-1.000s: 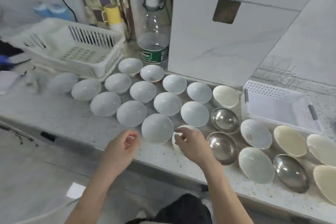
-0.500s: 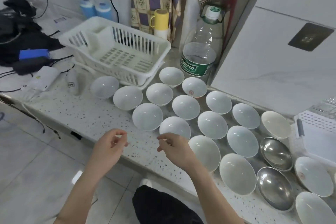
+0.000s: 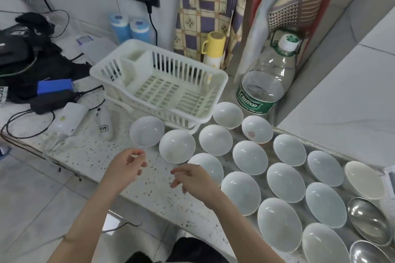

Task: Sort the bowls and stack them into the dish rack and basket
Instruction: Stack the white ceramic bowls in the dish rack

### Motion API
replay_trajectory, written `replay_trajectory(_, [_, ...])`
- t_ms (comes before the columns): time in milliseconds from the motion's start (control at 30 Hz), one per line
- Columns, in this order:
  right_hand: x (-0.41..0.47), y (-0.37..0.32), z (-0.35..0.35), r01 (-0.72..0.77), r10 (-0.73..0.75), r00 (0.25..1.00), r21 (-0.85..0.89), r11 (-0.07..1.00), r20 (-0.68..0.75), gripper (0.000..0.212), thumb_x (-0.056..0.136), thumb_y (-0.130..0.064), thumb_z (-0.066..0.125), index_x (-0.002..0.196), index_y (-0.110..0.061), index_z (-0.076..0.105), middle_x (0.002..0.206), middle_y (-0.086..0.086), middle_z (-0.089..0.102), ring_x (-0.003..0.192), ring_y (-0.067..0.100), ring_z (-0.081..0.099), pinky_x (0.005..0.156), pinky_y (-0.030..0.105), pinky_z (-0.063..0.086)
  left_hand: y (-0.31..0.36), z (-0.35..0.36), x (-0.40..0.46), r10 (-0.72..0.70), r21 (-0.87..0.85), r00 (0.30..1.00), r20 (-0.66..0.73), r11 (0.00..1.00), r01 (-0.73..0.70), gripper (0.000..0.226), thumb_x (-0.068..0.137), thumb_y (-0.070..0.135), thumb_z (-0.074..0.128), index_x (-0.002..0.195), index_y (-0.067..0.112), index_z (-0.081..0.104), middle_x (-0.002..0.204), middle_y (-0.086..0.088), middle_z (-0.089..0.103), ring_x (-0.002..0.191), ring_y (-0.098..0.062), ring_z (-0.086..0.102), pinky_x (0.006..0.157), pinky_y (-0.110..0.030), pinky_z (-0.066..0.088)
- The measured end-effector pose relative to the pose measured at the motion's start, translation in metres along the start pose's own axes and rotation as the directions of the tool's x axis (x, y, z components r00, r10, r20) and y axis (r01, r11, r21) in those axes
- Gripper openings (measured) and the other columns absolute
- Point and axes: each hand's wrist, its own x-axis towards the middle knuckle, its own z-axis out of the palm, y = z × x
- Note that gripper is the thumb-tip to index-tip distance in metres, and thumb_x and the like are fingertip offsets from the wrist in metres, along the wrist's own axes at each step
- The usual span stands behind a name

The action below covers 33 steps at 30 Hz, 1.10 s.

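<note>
- Both hands are held above the counter (image 3: 89, 156), apart, nothing being gripped: the left hand (image 3: 125, 167) with loosely curled fingers, the right hand (image 3: 195, 179) with fingers relaxed and drooping.
- White bowls (image 3: 177, 146) are set out in rows on the counter, steel bowls (image 3: 368, 220) at the right.
- The dish rack (image 3: 162, 83) is seen behind them, without bowls.

A speckled stone counter (image 3: 154, 186) carries rows of white bowls (image 3: 250, 157) set side by side, with two steel bowls (image 3: 368, 219) at the right end. Behind them stand a white dish rack (image 3: 162, 85), a large water bottle (image 3: 264, 85) and a yellow flask (image 3: 213, 49). At the left lie black cables, chargers (image 3: 51, 98) and a white box (image 3: 69, 117).
</note>
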Motion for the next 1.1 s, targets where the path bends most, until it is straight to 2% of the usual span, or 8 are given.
replay_trajectory(67, [0.007,-0.004,0.005,-0.032,0.034,0.999,0.057,0.998,-0.025,0.021,0.090,-0.023,0.051,0.104,-0.023,0.067,0.075,-0.012,0.074,0.056,0.004,0.053,0.061,0.016,0.047,0.000,-0.010,0.016,-0.021,-0.007,0.999,0.027,1.000,0.021,0.007,0.099,0.030,0.056,0.098,0.027,0.062,0.089,0.004,0.072,0.072,-0.014,0.066,0.056,-0.026,0.043])
replay_trajectory(200, [0.020,-0.012,0.024,-0.107,0.123,0.989,0.172,0.979,-0.084,0.021,0.093,-0.020,0.050,0.104,-0.018,0.067,0.077,-0.008,0.075,0.049,0.003,0.049,0.043,0.013,0.033,-0.003,-0.031,0.050,-0.045,0.018,0.991,0.129,0.999,0.043,0.010,0.100,0.032,0.053,0.103,0.026,0.061,0.093,0.003,0.071,0.073,-0.015,0.065,0.055,-0.027,0.042])
replay_trajectory(300, [0.030,-0.020,0.045,-0.177,0.231,0.963,0.316,0.932,-0.140,0.021,0.094,-0.021,0.050,0.104,-0.015,0.067,0.079,-0.003,0.076,0.048,0.005,0.046,0.042,0.016,0.026,-0.009,-0.050,0.070,-0.060,0.049,0.970,0.234,0.998,0.050,0.010,0.100,0.035,0.052,0.103,0.029,0.059,0.096,0.005,0.072,0.076,-0.015,0.066,0.058,-0.028,0.043])
replay_trajectory(533, [0.046,-0.040,0.111,-0.078,0.373,0.900,0.758,0.648,-0.227,0.025,0.089,-0.020,0.061,0.109,-0.006,0.067,0.083,0.007,0.074,0.052,0.009,0.047,0.041,0.018,0.021,-0.027,-0.094,0.111,-0.110,-0.007,0.909,0.403,0.992,0.123,0.018,0.095,0.037,0.062,0.108,0.025,0.062,0.094,0.003,0.076,0.074,-0.014,0.068,0.057,-0.026,0.045])
replay_trajectory(700, [0.046,-0.043,0.142,-0.039,0.492,0.825,0.842,0.538,-0.276,0.027,0.089,-0.017,0.060,0.112,-0.004,0.065,0.082,0.010,0.075,0.049,0.010,0.046,0.040,0.018,0.021,-0.036,-0.101,0.128,-0.156,-0.066,0.869,0.469,0.975,0.211,0.032,0.094,0.035,0.063,0.122,0.020,0.056,0.099,-0.006,0.074,0.070,-0.017,0.067,0.047,-0.024,0.041])
replay_trajectory(833, [0.047,-0.034,0.151,0.021,0.602,0.735,0.898,0.440,-0.312,0.027,0.094,-0.019,0.057,0.117,-0.007,0.055,0.089,0.016,0.076,0.048,0.012,0.043,0.040,0.019,0.022,-0.037,-0.095,0.135,-0.176,-0.049,0.839,0.515,0.971,0.234,0.056,0.091,0.040,0.065,0.139,0.021,0.043,0.101,-0.009,0.075,0.067,-0.019,0.067,0.040,-0.022,0.037])
replay_trajectory(967, [0.052,-0.029,0.144,0.061,0.628,0.691,0.894,0.443,-0.358,0.023,0.097,-0.025,0.054,0.118,-0.017,0.051,0.100,0.015,0.074,0.051,0.013,0.045,0.037,0.017,0.025,-0.031,-0.081,0.140,-0.189,-0.027,0.820,0.541,0.970,0.242,0.068,0.092,0.042,0.063,0.149,0.023,0.032,0.100,-0.011,0.075,0.060,-0.019,0.066,0.037,-0.020,0.034])
replay_trajectory(1100, [0.062,-0.030,0.134,0.055,0.603,0.706,0.878,0.476,-0.371,0.029,0.097,-0.033,0.054,0.124,-0.022,0.050,0.107,0.012,0.072,0.053,0.014,0.050,0.039,0.019,0.025,-0.030,-0.068,0.142,-0.190,-0.033,0.812,0.553,0.968,0.249,0.064,0.095,0.037,0.061,0.150,0.028,0.029,0.097,-0.013,0.076,0.055,-0.020,0.064,0.036,-0.020,0.035])
